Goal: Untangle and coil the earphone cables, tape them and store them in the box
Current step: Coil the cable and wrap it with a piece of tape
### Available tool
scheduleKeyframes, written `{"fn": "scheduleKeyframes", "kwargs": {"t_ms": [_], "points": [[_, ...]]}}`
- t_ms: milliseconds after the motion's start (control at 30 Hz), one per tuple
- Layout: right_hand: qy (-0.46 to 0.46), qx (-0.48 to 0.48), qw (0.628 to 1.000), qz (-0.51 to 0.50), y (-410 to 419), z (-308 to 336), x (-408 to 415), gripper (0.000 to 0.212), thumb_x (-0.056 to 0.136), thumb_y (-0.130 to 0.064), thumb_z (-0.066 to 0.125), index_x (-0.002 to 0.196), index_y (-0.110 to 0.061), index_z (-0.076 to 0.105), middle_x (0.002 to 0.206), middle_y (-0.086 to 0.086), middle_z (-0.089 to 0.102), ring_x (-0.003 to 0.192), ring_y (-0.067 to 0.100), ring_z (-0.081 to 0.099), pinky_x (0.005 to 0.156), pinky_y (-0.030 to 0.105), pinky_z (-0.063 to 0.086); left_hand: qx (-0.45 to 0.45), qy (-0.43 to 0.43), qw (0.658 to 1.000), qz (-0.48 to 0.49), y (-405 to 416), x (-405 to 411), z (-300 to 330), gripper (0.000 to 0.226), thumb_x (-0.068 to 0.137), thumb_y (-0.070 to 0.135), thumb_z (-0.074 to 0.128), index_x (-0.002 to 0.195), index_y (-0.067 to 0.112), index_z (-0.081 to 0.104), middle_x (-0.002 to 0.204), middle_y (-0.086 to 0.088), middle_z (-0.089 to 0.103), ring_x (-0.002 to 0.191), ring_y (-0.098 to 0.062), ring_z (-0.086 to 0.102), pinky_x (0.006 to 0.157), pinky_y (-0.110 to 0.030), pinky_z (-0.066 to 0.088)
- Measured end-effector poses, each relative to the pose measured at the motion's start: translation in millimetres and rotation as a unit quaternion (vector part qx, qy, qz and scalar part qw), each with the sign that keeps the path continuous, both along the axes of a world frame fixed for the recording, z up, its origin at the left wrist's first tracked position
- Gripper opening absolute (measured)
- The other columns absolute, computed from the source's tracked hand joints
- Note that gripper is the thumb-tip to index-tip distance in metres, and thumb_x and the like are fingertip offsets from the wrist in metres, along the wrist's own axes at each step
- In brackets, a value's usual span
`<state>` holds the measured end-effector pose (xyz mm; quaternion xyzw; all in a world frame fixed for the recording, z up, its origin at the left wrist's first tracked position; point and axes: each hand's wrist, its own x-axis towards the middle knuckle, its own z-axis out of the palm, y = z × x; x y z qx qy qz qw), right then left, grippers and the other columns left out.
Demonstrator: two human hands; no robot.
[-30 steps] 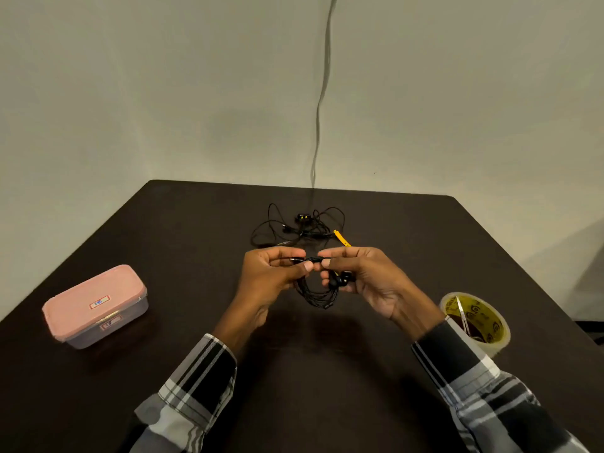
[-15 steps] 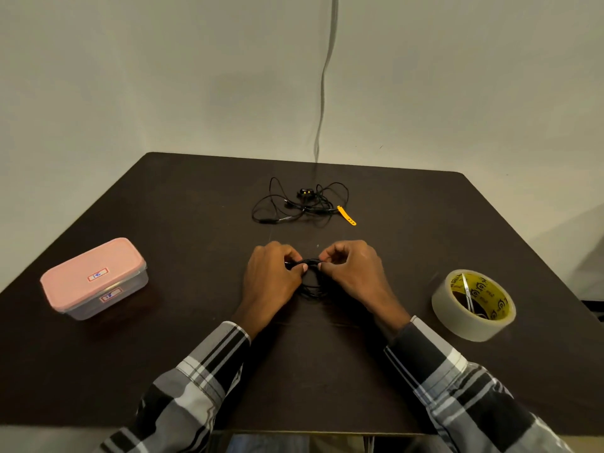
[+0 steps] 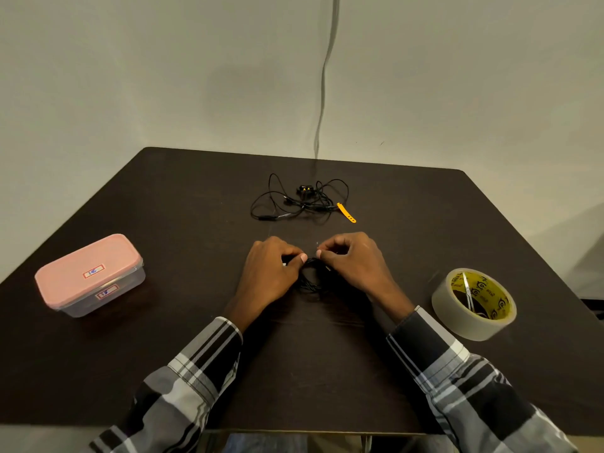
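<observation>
A small black coiled earphone cable (image 3: pixel 310 280) lies on the dark table (image 3: pixel 327 371) between my hands. My left hand (image 3: pixel 269 276) pinches its left side and my right hand (image 3: pixel 354 264) pinches its right side, thumbs nearly meeting over the coil. Farther back lies a second, tangled black earphone cable (image 3: pixel 299 201) with a yellow strap (image 3: pixel 346 212) at its right end. A clear box with a pink lid (image 3: pixel 90 274), shut, stands at the left. A roll of tape (image 3: pixel 474 304) with a yellow core lies at the right.
A grey cord (image 3: pixel 323 80) hangs down the wall behind the table. The table's front edge runs just below my sleeves, and its far corners meet the wall.
My hands have come down from above the table to its surface with the coil. The view has tilted downward. The tangled cable, box and tape have not moved.
</observation>
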<state>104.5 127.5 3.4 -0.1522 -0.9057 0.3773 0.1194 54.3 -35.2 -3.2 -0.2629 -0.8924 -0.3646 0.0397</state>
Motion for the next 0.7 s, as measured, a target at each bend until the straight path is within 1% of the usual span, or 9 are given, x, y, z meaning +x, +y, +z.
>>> {"fn": "scheduleKeyframes", "kwargs": {"t_ms": [133, 233, 300, 400, 500, 533, 567, 600, 700], "points": [[-0.011, 0.006, 1.000, 0.020, 2.4, -1.4, -0.2, 0.008, 0.084, -0.032, 0.075, 0.088, -0.025, 0.078, 0.085, -0.013, 0.074, 0.081, 0.002, 0.068, 0.080, 0.034, 0.058, -0.015, -0.039, 0.999, -0.027, -4.3, -6.8, -3.9, 0.021, 0.088, 0.035, 0.069, 0.103, 0.024, 0.076, 0.106, 0.006, 0.070, 0.104, -0.014, 0.059, 0.090, -0.030, 0.045], [-0.040, 0.042, 0.997, 0.047, 4.1, -2.7, -0.6, 0.020, 0.079, -0.036, 0.079, 0.096, -0.026, 0.077, 0.090, -0.011, 0.074, 0.085, 0.005, 0.069, 0.081, 0.032, 0.057, -0.041, -0.042, 0.998, -0.034, -6.6, -8.6, -6.9, 0.025, 0.082, 0.039, 0.075, 0.104, 0.027, 0.076, 0.107, 0.007, 0.065, 0.106, -0.015, 0.056, 0.088, -0.034, 0.048], [-0.058, 0.076, 0.994, 0.056, 2.9, -3.6, -0.3, 0.025, 0.077, -0.036, 0.080, 0.101, -0.028, 0.076, 0.097, -0.009, 0.074, 0.090, 0.010, 0.069, 0.082, 0.032, 0.056, -0.046, -0.028, 0.998, -0.035, -5.8, -6.0, -5.2, 0.024, 0.082, 0.035, 0.076, 0.104, 0.025, 0.077, 0.104, 0.006, 0.065, 0.101, -0.012, 0.053, 0.085, -0.029, 0.044], [-0.058, 0.110, 0.990, 0.064, -1.3, -4.6, -1.3, 0.022, 0.079, -0.032, 0.077, 0.101, -0.028, 0.076, 0.100, -0.006, 0.074, 0.092, 0.014, 0.069, 0.082, 0.035, 0.057, -0.040, -0.012, 0.999, -0.034, -3.3, -2.3, -1.3, 0.019, 0.084, 0.028, 0.074, 0.101, 0.023, 0.078, 0.097, 0.003, 0.069, 0.092, -0.011, 0.056, 0.075, -0.022, 0.036], [-0.060, 0.124, 0.988, 0.073, -2.3, -2.9, -3.4, 0.019, 0.082, -0.027, 0.074, 0.101, -0.026, 0.076, 0.095, -0.008, 0.073, 0.090, 0.013, 0.068, 0.079, 0.030, 0.055, -0.034, -0.016, 0.999, -0.029, -1.9, -1.5, -2.1, 0.017, 0.085, 0.026, 0.072, 0.101, 0.023, 0.077, 0.092, 0.004, 0.071, 0.079, -0.005, 0.054, 0.061, -0.012, 0.033], [-0.064, 0.122, 0.987, 0.082, -2.2, -2.1, -4.1, 0.017, 0.083, -0.026, 0.073, 0.100, -0.024, 0.076, 0.091, -0.010, 0.071, 0.087, 0.011, 0.067, 0.075, 0.027, 0.052, -0.031, -0.016, 0.999, -0.029, -1.7, -1.3, -2.9, 0.017, 0.085, 0.025, 0.072, 0.101, 0.024, 0.077, 0.089, 0.006, 0.070, 0.076, -0.002, 0.052, 0.059, -0.008, 0.031], [-0.065, 0.118, 0.987, 0.091, -2.2, -1.8, -4.6, 0.015, 0.084, -0.025, 0.073, 0.098, -0.024, 0.076, 0.087, -0.011, 0.069, 0.084, 0.009, 0.065, 0.072, 0.024, 0.050, -0.028, -0.015, 0.999, -0.028, -1.5, -1.2, -3.9, 0.016, 0.085, 0.025, 0.072, 0.101, 0.024, 0.077, 0.088, 0.007, 0.069, 0.075, -0.001, 0.051, 0.059, -0.008, 0.031], [-0.062, 0.109, 0.987, 0.097, -2.4, -1.0, -4.8, 0.012, 0.084, -0.024, 0.072, 0.096, -0.024, 0.077, 0.084, -0.012, 0.068, 0.081, 0.008, 0.065, 0.070, 0.024, 0.049, -0.023, -0.017, 0.999, -0.026, -1.5, -1.5, -5.2, 0.016, 0.085, 0.025, 0.072, 0.100, 0.024, 0.077, 0.088, 0.008, 0.070, 0.076, -0.002, 0.053, 0.061, -0.011, 0.035], [-0.031, 0.065, 0.993, 0.096, -0.8, 0.2, -5.3, 0.008, 0.082, -0.026, 0.076, 0.090, -0.026, 0.078, 0.084, -0.010, 0.071, 0.079, 0.009, 0.067, 0.073, 0.032, 0.055, 0.017, -0.033, 0.999, -0.022, -3.5, -3.9, -8.6, 0.014, 0.083, 0.027, 0.074, 0.097, 0.028, 0.077, 0.089, 0.011, 0.074, 0.082, -0.004, 0.065, 0.072, -0.024, 0.050]]}}
